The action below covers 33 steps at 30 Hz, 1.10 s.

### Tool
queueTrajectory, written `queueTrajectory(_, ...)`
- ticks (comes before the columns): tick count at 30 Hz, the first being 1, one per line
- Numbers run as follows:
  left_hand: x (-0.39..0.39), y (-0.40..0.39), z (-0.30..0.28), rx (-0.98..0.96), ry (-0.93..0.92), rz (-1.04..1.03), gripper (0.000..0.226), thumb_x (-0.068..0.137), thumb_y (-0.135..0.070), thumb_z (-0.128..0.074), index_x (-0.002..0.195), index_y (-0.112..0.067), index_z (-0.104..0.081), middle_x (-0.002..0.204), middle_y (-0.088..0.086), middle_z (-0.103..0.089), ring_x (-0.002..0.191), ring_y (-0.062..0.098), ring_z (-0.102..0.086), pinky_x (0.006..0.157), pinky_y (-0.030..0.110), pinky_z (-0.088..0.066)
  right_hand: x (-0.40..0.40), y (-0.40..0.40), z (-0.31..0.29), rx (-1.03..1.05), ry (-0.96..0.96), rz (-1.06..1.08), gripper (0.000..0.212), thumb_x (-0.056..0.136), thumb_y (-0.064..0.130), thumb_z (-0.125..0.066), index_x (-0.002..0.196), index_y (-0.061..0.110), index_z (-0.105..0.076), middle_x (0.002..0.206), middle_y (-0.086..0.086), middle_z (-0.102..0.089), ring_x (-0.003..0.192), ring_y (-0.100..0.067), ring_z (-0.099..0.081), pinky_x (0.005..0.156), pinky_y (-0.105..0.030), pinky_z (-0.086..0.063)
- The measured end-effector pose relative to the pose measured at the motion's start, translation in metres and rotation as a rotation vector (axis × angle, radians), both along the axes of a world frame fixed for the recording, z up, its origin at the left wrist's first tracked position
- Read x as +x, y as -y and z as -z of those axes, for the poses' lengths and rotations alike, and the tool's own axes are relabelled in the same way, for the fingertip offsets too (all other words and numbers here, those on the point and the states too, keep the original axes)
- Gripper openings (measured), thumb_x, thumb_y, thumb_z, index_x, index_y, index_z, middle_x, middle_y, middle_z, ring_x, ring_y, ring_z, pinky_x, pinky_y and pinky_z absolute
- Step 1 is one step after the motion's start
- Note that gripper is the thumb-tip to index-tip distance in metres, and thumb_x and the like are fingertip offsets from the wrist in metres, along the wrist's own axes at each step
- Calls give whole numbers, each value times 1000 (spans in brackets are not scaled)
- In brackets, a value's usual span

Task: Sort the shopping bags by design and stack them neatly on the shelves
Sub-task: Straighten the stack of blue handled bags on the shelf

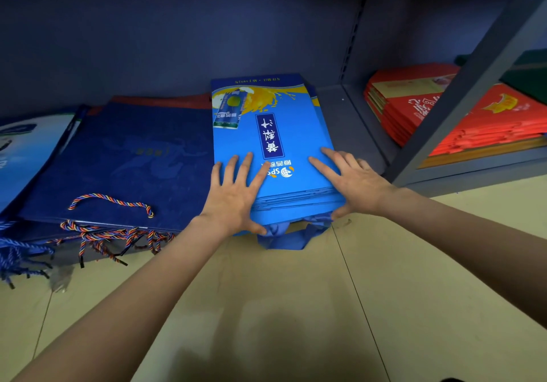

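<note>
Hands flat, pressing blue bags

bright blue bag stack flat on bottom shelf, handles overhanging

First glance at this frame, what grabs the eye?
The bright blue bag stack with the yellow splash print, at the middle of the bottom shelf, with the left hand and right hand pressed flat on its near end. Next, the dark navy bags with multicoloured rope handles to its left, and the red bags in the bay on the right.
</note>
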State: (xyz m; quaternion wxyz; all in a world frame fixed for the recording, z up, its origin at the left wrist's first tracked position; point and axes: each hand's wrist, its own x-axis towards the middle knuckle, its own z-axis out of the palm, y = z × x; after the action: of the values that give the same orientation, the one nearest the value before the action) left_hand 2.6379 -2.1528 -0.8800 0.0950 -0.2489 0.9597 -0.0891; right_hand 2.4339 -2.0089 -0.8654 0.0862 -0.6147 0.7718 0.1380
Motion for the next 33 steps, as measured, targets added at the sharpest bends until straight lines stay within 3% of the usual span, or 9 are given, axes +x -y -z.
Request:
queueTrajectory(4, 4, 3, -3, 4, -53, 2, 112, 72, -71, -58, 147, -34, 16, 158, 4, 10, 144, 30, 3, 116, 50, -2, -5, 3, -7, -32, -106, -84, 104, 80, 49, -65, 150, 24, 8, 155, -7, 2, 137, -29, -17, 110, -41, -20)
queueTrajectory(7, 3, 15, -16, 33, -176, 7, 103, 71, -62, -66, 150, -36, -5, 158, 2, -6, 142, 29, -10, 114, 48, -3, -17, 1, -21, -133, -133, -141, 91, 79, 41, -66, 150, 23, -12, 152, -5, -15, 128, -31, -32, 108, -45, -21)
queueTrajectory(10, 6, 20, -18, -113, -320, 131, 100, 55, -54, -78, 141, -26, -37, 145, 8, -40, 126, 35, -42, 107, 55, -24, -27, -2, -32, -279, -107, -192, 82, 69, 33, -74, 140, 14, -39, 139, -12, -41, 110, -38, -51, 102, -52, -31)
queueTrajectory(12, 6, 22, -15, -169, -431, 176, 98, 46, -50, -81, 133, -24, -43, 135, 9, -52, 114, 34, -52, 100, 56, -34, -32, 0, -35, -327, -113, -226, 79, 64, 32, -76, 134, 12, -45, 131, -13, -47, 102, -39, -56, 100, -54, -34)
queueTrajectory(17, 4, 23, -25, -245, -516, 212, 94, 46, -46, -83, 129, -20, -49, 123, 6, -59, 101, 31, -58, 97, 52, -40, -33, 0, -49, -391, -89, -247, 73, 66, 29, -75, 130, 11, -47, 127, -11, -50, 103, -35, -57, 103, -53, -32)
queueTrajectory(22, -1, 24, -46, -282, -635, 176, 71, 62, -46, -72, 125, -19, -52, 112, 3, -61, 91, 29, -58, 87, 42, -42, -35, 2, -70, -580, -31, -209, 61, 71, 37, -47, 124, 7, -51, 123, -10, -55, 112, -26, -53, 97, -46, -39)
queueTrajectory(27, -5, 32, -64, -230, -709, 143, 60, 61, -36, -80, 116, -18, -62, 103, 1, -65, 83, 29, -61, 68, 35, -48, -17, -12, -61, -848, 52, -66, 68, 73, 15, -73, 131, 2, -42, 131, -21, -41, 118, -38, -44, 95, -50, -41)
queueTrajectory(30, -9, 35, -69, -261, -751, 138, 49, 69, -40, -67, 113, -19, -64, 96, 0, -66, 79, 28, -60, 66, 32, -48, -5, -25, -45, -955, -175, -315, 51, 78, 8, -63, 125, 8, -44, 128, -18, -39, 110, -36, -43, 93, -49, -34)
queueTrajectory(33, -11, 39, -74, -324, -748, 155, 49, 72, -48, -48, 110, -21, -65, 89, -1, -65, 75, 26, -60, 64, 29, -46, -7, -31, -26, -886, -343, -499, 48, 71, 1, -63, 117, 9, -50, 116, -12, -48, 98, -32, -46, 89, -47, -35)
